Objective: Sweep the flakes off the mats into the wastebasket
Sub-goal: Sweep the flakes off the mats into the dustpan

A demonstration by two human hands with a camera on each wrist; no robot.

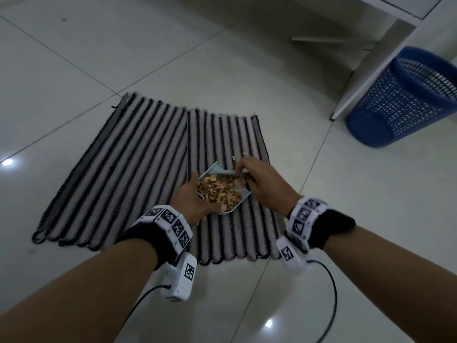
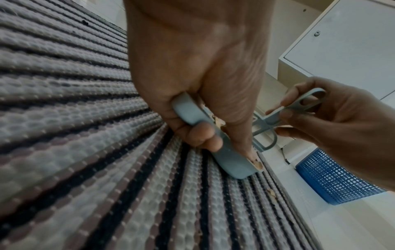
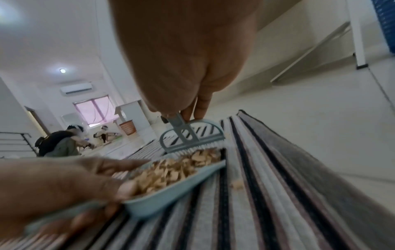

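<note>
While brown flakes [image 1: 220, 190] lie heaped in the pale blue dustpan [image 1: 241, 194], we see our left hand [image 1: 195, 201] gripping its rim and our right hand [image 1: 262, 180] pinching the handle of a small brush [image 3: 190, 135], whose bristles touch the heap. A few stray flakes [image 1: 243, 154] remain beyond the pan on the right of two striped mats [image 1: 138, 164], which lie side by side, touching, on glossy pale floor tiles [image 1: 371, 219]. A blue mesh wastebasket [image 1: 405, 97] stands well apart at the right, beside a white table leg [image 1: 378, 68]. Further off in the room sit other people [image 3: 62, 140].
</note>
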